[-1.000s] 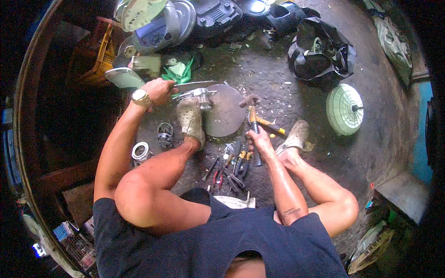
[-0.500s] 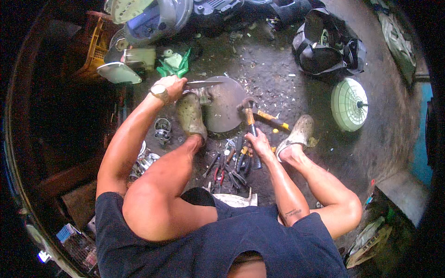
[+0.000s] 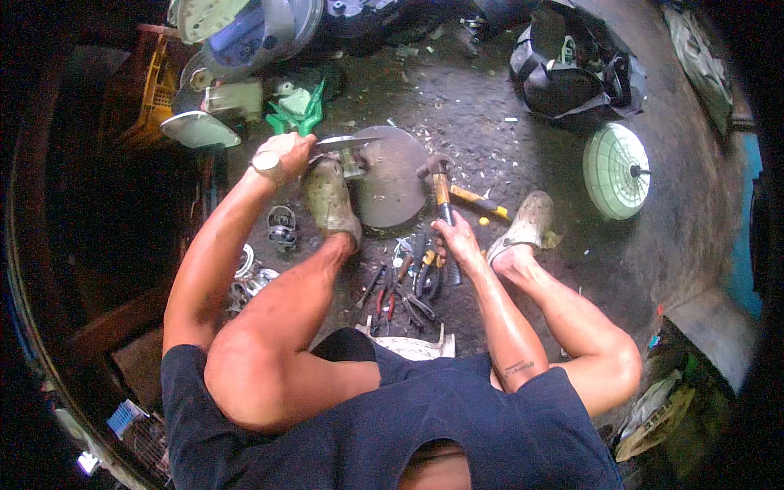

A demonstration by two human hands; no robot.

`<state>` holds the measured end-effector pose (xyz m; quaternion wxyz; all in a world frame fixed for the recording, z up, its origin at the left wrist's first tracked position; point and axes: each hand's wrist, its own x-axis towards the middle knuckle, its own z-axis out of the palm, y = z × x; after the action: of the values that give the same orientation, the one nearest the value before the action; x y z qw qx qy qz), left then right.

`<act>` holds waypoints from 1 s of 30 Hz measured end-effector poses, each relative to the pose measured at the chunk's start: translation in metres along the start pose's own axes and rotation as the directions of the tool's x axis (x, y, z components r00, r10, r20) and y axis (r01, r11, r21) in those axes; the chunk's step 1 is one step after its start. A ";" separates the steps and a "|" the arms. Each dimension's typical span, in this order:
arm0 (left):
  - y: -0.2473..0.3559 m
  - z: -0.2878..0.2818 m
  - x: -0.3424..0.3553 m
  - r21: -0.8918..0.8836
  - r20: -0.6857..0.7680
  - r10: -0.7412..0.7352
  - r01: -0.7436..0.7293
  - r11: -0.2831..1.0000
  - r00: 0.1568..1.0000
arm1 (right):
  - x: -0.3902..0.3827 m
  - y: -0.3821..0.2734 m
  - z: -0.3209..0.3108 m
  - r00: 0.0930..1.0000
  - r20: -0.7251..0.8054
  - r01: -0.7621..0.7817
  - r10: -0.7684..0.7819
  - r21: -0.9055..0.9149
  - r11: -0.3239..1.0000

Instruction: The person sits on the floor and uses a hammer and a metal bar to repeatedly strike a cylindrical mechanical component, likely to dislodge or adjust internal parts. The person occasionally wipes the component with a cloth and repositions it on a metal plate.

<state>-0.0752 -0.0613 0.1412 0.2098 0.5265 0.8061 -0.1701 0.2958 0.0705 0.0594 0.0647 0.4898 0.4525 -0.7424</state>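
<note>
My left hand point(image 3: 287, 153), with a watch on its wrist, is closed around the handle of a knife point(image 3: 349, 142). The blade points right, above a small metal cylinder point(image 3: 353, 166) and the rim of a round grey disc point(image 3: 395, 184). Beside them is my left foot in a worn clog point(image 3: 330, 196). My right hand point(image 3: 460, 242) grips a hammer point(image 3: 442, 189) by its black and yellow handle; its head is over the disc's right edge. A second yellow-handled tool point(image 3: 480, 202) lies on the floor just right of the hammer.
Pliers and other hand tools point(image 3: 408, 286) lie between my legs. A green plastic piece point(image 3: 300, 114) is beyond my left hand. Around stand a black bag point(image 3: 563, 86), a pale fan guard point(image 3: 618, 171), a clear tub point(image 3: 269, 41) and metal parts point(image 3: 282, 227). Small scraps litter the floor.
The whole view has shifted slightly. My left hand and the knife have moved a little left, showing more of the metal cylinder. The hammer stays in my right hand in about the same place.
</note>
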 end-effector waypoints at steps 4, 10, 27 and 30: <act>-0.008 -0.006 -0.011 0.023 0.020 0.019 -0.019 1.000 1.000 | 0.004 0.002 -0.003 0.999 -0.019 0.039 -0.040 -0.031 0.999; -0.019 0.010 -0.012 0.024 0.032 0.001 -0.002 1.000 0.999 | -0.008 -0.017 0.006 0.998 0.016 0.063 -0.063 -0.020 0.998; -0.019 0.018 -0.009 -0.025 0.043 -0.017 0.018 1.000 0.999 | -0.023 -0.163 0.043 0.940 -0.033 0.340 -0.340 -0.017 0.940; -0.014 0.010 -0.023 -0.026 0.076 -0.042 0.044 0.999 0.996 | -0.065 -0.222 0.029 0.582 -0.392 0.803 -0.713 0.140 0.579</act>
<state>-0.0785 -0.0897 0.1452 0.2439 0.4991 0.8111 -0.1831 0.1896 0.1557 0.2492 -0.4063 0.3531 0.5042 -0.6753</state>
